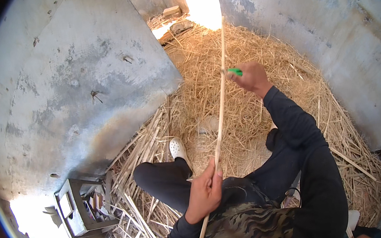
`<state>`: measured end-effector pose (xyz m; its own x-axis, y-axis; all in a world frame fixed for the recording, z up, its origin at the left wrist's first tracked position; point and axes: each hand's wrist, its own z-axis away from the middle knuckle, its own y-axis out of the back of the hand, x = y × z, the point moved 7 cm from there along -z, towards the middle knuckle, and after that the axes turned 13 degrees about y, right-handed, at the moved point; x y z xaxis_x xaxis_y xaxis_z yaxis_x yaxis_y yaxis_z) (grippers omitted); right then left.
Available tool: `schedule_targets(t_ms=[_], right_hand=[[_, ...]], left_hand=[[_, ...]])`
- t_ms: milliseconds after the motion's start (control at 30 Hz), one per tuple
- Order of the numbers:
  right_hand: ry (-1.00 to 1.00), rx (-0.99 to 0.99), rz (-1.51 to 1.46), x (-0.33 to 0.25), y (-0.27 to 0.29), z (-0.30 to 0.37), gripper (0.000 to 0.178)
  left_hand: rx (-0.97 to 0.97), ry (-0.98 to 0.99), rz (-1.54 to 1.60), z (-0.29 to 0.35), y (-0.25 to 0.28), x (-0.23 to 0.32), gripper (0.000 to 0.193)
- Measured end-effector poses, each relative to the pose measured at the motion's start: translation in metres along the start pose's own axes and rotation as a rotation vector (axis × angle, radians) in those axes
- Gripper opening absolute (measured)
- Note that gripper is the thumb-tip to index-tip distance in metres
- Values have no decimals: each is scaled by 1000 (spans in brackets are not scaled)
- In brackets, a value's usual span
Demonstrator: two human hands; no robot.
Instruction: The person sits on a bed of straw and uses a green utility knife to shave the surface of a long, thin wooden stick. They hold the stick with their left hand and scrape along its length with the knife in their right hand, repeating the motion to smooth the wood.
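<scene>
A long, thin, pale wooden stick (221,115) runs from my lap up toward the bright doorway. My left hand (205,192) is closed around its lower part, thumb along the shaft, and the stick's near end passes under that wrist. Farther up, my right hand (251,79) grips a small tool with a green handle (236,72). The tool's tip meets the side of the stick; its working part is too small to make out.
Straw and shavings (202,56) cover the floor, with a pile of split sticks (150,137) at left. A small wooden cabinet (76,207) holds odds and ends. Grey walls (77,75) flank both sides. My bent legs and a white clog (178,149) lie around the stick.
</scene>
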<state>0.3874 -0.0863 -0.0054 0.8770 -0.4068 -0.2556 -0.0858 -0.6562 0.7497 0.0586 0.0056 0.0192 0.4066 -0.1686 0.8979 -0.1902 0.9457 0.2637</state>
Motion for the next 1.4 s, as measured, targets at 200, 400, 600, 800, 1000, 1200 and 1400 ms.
schedule_targets(t_ms=[200, 400, 600, 800, 1000, 1200, 1400], right_hand=[[-54, 27, 127, 48, 22, -15, 73], [-293, 77, 150, 115, 45, -9, 79], [-505, -42, 142, 152, 51, 4, 77], [-781, 167, 161, 241, 50, 63, 80], [-921, -202, 193, 255, 39, 112, 91], [-286, -422, 85, 35, 25, 15, 77], [222, -271, -128, -111, 10, 26, 75]], left_hand=[[-40, 11, 25, 12, -9, 7, 33], [-130, 43, -42, 29, -15, -11, 35], [-194, 156, -76, 37, -16, -18, 33], [-215, 149, -79, 54, -20, -25, 33], [159, 112, -148, 42, 24, -45, 39], [91, 119, 70, -21, 20, -15, 43], [70, 74, 173, -25, 15, -12, 44]])
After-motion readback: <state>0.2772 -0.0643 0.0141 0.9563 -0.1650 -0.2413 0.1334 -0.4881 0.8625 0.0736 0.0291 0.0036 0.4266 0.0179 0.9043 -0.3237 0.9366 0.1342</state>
